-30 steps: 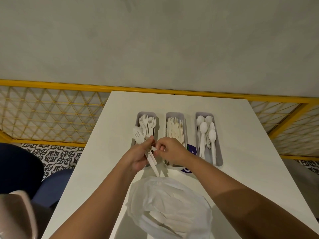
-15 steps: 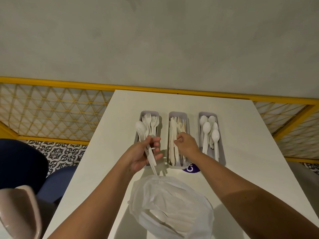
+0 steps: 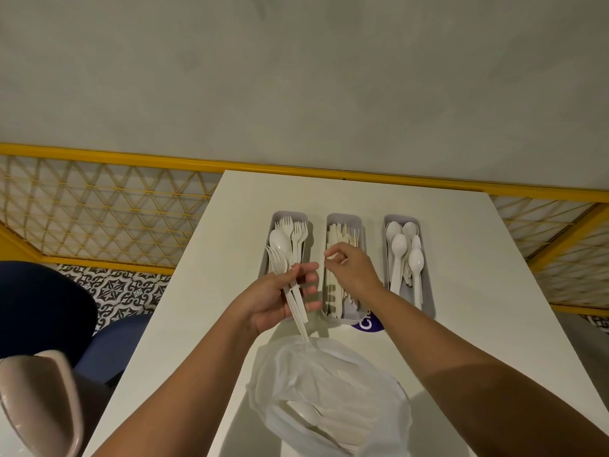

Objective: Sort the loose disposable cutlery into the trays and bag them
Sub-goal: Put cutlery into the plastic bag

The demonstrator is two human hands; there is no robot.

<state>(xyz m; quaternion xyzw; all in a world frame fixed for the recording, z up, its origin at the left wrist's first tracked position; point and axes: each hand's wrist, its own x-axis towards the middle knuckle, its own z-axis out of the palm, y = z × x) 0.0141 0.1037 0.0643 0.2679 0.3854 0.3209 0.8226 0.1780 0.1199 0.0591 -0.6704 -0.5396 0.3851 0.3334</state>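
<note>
A limp plastic bag (image 3: pixel 329 400) lies near the wrists. The left hand (image 3: pixel 273 298) curls its fingers round a cutlery bundle (image 3: pixel 280 252), heads fanned past the fingertips: light, stiff, slippery, likely best held mid-handle. The right hand (image 3: pixel 352 272) pinches one white utensil (image 3: pixel 331 256) above the middle tray (image 3: pixel 344 219).

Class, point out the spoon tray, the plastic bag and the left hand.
spoon tray (image 3: pixel 427 301), head view, its right wall.
plastic bag (image 3: pixel 286 367), head view, its upper left film.
left hand (image 3: pixel 267 301), head view, middle of the hand.
</note>
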